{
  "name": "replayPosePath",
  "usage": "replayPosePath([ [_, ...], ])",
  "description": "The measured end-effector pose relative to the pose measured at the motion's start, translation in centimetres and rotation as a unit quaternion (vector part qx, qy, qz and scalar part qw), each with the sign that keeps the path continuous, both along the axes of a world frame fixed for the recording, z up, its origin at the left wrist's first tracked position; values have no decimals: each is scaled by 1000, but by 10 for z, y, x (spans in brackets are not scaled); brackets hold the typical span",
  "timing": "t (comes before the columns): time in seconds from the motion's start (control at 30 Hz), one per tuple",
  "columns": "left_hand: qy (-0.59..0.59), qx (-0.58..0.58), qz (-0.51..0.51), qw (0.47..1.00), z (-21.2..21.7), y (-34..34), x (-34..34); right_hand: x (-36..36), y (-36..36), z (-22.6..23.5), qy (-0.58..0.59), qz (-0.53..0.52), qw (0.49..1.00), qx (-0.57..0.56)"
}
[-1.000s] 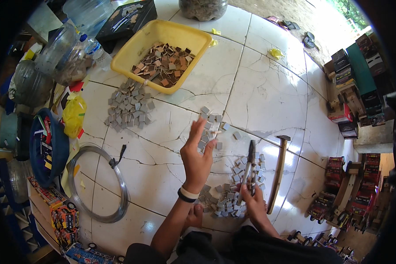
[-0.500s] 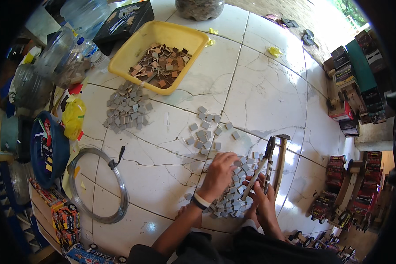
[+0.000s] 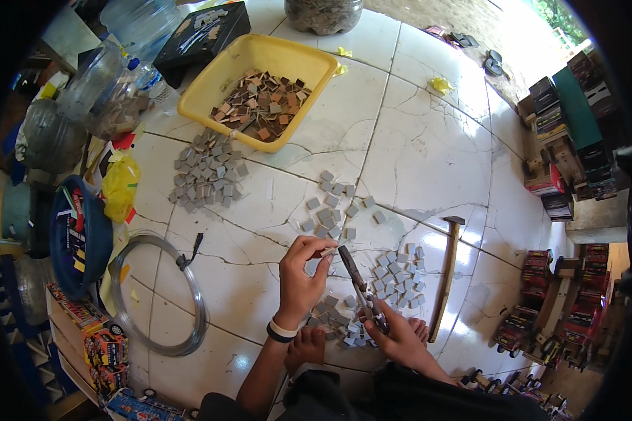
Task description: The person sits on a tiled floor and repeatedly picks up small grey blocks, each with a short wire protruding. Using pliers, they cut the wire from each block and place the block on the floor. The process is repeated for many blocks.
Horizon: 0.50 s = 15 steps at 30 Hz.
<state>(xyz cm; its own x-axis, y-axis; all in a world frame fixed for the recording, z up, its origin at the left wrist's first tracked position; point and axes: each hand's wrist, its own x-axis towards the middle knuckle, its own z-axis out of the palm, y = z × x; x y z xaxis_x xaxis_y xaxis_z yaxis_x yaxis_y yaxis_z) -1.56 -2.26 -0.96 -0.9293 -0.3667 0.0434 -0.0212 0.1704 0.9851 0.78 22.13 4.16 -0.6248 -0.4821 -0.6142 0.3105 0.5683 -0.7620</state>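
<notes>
My left hand [image 3: 300, 279] pinches a small flat square piece [image 3: 328, 252] between thumb and fingertips. My right hand [image 3: 398, 338] is closed around the handles of a pair of pliers [image 3: 351, 268]. The jaws of the pliers point up and left, right by the piece; whether they touch it I cannot tell. Below and beside both hands lies a loose pile of small grey square pieces [image 3: 398, 279], partly hidden by the pliers and the right hand. A smaller scatter of grey pieces [image 3: 328, 212] lies just beyond the left hand.
A hammer [image 3: 445, 281] lies right of the pile. Farther left are a heap of grey squares [image 3: 207, 172], a yellow basin [image 3: 303, 123] of brown and grey squares, and a wire coil [image 3: 202, 309]. Toy trucks [image 3: 588, 295] line the right. My bare foot [image 3: 306, 349] rests beside the pile.
My left hand has lifted from the pile and moved left with a square piece in its fingers. The pliers have swung left and down, away from the hammer, toward that piece.
</notes>
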Motion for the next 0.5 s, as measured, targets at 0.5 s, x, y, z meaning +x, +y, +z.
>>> replayPosePath([
  [0.5,15,-111,-7,994,16,3,-2,-3,-2,2,75,-4,997,4],
])
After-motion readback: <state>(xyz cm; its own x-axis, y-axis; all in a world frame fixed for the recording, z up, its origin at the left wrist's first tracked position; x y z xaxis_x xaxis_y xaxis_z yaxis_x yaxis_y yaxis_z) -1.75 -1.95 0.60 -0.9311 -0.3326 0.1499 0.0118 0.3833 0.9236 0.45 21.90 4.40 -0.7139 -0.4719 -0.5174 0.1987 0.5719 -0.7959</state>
